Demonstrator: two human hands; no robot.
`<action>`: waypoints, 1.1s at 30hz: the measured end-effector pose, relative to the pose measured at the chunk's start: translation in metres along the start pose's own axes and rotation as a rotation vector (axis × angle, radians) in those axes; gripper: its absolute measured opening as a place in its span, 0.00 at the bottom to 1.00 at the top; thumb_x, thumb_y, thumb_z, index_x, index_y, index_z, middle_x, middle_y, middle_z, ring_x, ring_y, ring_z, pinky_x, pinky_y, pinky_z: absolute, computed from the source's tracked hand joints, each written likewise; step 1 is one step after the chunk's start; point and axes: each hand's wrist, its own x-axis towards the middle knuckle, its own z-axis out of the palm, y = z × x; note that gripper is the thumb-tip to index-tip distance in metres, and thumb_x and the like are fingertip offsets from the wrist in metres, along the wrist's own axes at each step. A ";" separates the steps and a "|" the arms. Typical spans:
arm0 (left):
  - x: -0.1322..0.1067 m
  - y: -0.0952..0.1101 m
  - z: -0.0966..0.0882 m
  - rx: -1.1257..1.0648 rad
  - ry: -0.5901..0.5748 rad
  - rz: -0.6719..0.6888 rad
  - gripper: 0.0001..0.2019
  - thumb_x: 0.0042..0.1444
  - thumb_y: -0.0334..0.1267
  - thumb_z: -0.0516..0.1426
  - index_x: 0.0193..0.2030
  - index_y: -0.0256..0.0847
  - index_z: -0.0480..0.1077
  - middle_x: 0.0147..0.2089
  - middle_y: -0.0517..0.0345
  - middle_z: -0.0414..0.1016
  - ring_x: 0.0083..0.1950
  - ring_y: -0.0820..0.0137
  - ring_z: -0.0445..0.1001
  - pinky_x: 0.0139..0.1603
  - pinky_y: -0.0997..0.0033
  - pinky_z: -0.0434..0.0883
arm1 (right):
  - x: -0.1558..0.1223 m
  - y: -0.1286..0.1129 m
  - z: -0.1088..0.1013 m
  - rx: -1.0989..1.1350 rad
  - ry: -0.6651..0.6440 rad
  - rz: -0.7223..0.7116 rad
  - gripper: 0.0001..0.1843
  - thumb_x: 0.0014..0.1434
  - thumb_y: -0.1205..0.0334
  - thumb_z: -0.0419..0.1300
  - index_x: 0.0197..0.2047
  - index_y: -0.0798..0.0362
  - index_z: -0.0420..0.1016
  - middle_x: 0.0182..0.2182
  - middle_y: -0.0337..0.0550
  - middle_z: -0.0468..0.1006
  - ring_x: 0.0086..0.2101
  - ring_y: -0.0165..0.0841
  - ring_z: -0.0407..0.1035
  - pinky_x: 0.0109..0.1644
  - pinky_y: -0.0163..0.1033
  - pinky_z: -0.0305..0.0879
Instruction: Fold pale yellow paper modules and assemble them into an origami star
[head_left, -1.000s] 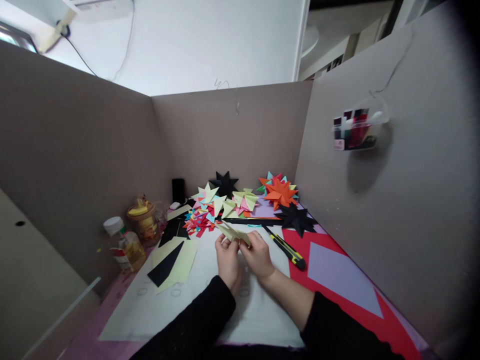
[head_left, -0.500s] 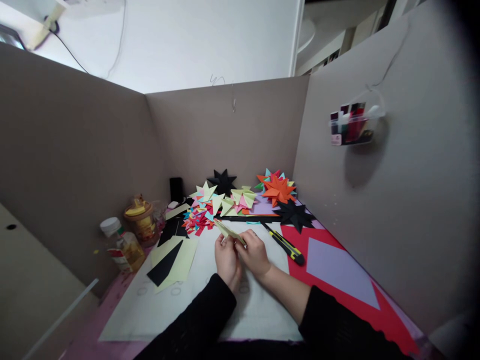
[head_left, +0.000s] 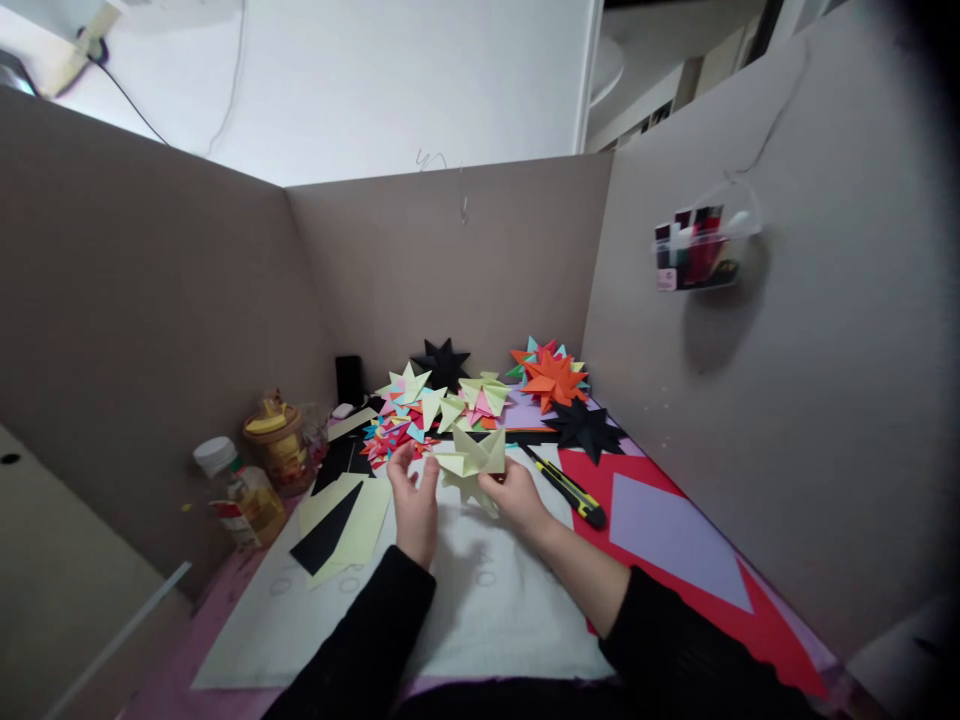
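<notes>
My right hand (head_left: 516, 496) pinches a pale yellow folded paper star piece (head_left: 474, 457) and holds it up over the white sheet (head_left: 480, 610). My left hand (head_left: 415, 500) is just left of the piece with its fingers spread, the fingertips near the paper's left point; nothing is gripped in it. Both arms wear black sleeves. Behind the hands lies a heap of folded paper stars: pale yellow and pink ones (head_left: 442, 400), a black one (head_left: 444, 360) and an orange one (head_left: 553, 378).
A yellow-and-black utility knife (head_left: 568, 487) lies right of my right hand on red paper (head_left: 712, 610). Black and yellow paper cut-offs (head_left: 341, 520) lie at left, beside a bottle (head_left: 236, 492) and a jar (head_left: 274, 440). Cardboard walls enclose three sides; a clear holder (head_left: 701, 250) hangs on the right wall.
The paper piece has opened out and risen, now held by my right hand alone. My left hand has let go and moved left, fingers spread.
</notes>
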 end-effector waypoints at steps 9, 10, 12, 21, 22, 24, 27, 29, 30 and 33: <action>0.032 -0.021 -0.037 0.190 -0.480 0.166 0.14 0.48 0.38 0.61 0.43 0.41 0.68 0.40 0.53 0.73 0.42 0.65 0.73 0.40 0.66 0.70 | -0.001 0.003 -0.001 0.014 -0.198 0.100 0.14 0.47 0.65 0.57 0.38 0.60 0.75 0.31 0.47 0.80 0.30 0.36 0.72 0.30 0.34 0.66; 0.032 -0.023 -0.037 0.168 -0.462 0.144 0.13 0.47 0.38 0.61 0.41 0.40 0.68 0.39 0.54 0.73 0.41 0.66 0.73 0.38 0.68 0.70 | -0.001 0.005 -0.001 0.017 -0.207 0.096 0.15 0.47 0.65 0.57 0.39 0.60 0.75 0.32 0.47 0.80 0.30 0.36 0.72 0.30 0.34 0.66; 0.030 -0.026 -0.036 0.121 -0.433 0.101 0.12 0.45 0.38 0.63 0.37 0.40 0.69 0.38 0.54 0.73 0.40 0.66 0.72 0.36 0.71 0.69 | -0.002 0.007 0.000 0.037 -0.226 0.090 0.15 0.48 0.65 0.57 0.40 0.60 0.75 0.32 0.46 0.80 0.31 0.36 0.73 0.32 0.35 0.67; 0.027 -0.017 -0.036 -0.060 -0.384 -0.012 0.10 0.45 0.39 0.63 0.35 0.41 0.71 0.34 0.57 0.73 0.34 0.69 0.71 0.31 0.74 0.69 | -0.005 0.009 0.001 0.050 -0.268 0.081 0.15 0.48 0.65 0.57 0.41 0.58 0.74 0.33 0.46 0.79 0.31 0.35 0.72 0.33 0.35 0.68; 0.026 -0.016 -0.037 -0.045 -0.404 0.007 0.09 0.46 0.39 0.62 0.34 0.41 0.72 0.34 0.56 0.73 0.34 0.69 0.71 0.31 0.74 0.69 | -0.005 0.009 0.000 0.050 -0.267 0.079 0.15 0.48 0.65 0.57 0.41 0.58 0.74 0.33 0.46 0.79 0.31 0.35 0.72 0.33 0.35 0.68; 0.027 -0.013 -0.039 0.013 -0.458 0.047 0.06 0.48 0.40 0.61 0.33 0.41 0.75 0.33 0.54 0.74 0.33 0.69 0.71 0.32 0.73 0.69 | -0.005 0.010 0.000 0.051 -0.267 0.077 0.15 0.48 0.65 0.57 0.41 0.59 0.74 0.32 0.45 0.79 0.30 0.35 0.72 0.33 0.35 0.67; 0.028 -0.011 -0.042 0.084 -0.535 0.087 0.08 0.50 0.40 0.60 0.36 0.42 0.78 0.34 0.52 0.76 0.33 0.68 0.72 0.33 0.71 0.69 | -0.005 0.011 -0.001 0.045 -0.265 0.071 0.14 0.49 0.65 0.57 0.40 0.59 0.73 0.31 0.45 0.78 0.30 0.34 0.71 0.33 0.35 0.67; 0.028 -0.009 -0.043 0.103 -0.572 0.109 0.10 0.49 0.40 0.61 0.38 0.43 0.79 0.35 0.52 0.76 0.34 0.67 0.72 0.34 0.70 0.70 | -0.004 0.010 -0.001 0.028 -0.256 0.061 0.14 0.49 0.65 0.57 0.40 0.59 0.74 0.30 0.44 0.78 0.29 0.34 0.70 0.32 0.35 0.66; 0.028 -0.008 -0.044 0.112 -0.588 0.116 0.10 0.49 0.39 0.61 0.38 0.43 0.79 0.34 0.52 0.76 0.34 0.67 0.73 0.34 0.70 0.70 | -0.004 0.010 -0.002 0.017 -0.250 0.051 0.14 0.48 0.65 0.57 0.40 0.59 0.74 0.30 0.44 0.77 0.29 0.33 0.70 0.32 0.34 0.66; 0.028 -0.006 -0.045 0.129 -0.628 0.126 0.10 0.48 0.40 0.62 0.38 0.44 0.79 0.34 0.51 0.77 0.34 0.65 0.73 0.35 0.68 0.71 | -0.003 0.008 -0.004 -0.017 -0.236 -0.004 0.12 0.48 0.66 0.58 0.37 0.58 0.75 0.30 0.43 0.77 0.30 0.33 0.69 0.33 0.34 0.65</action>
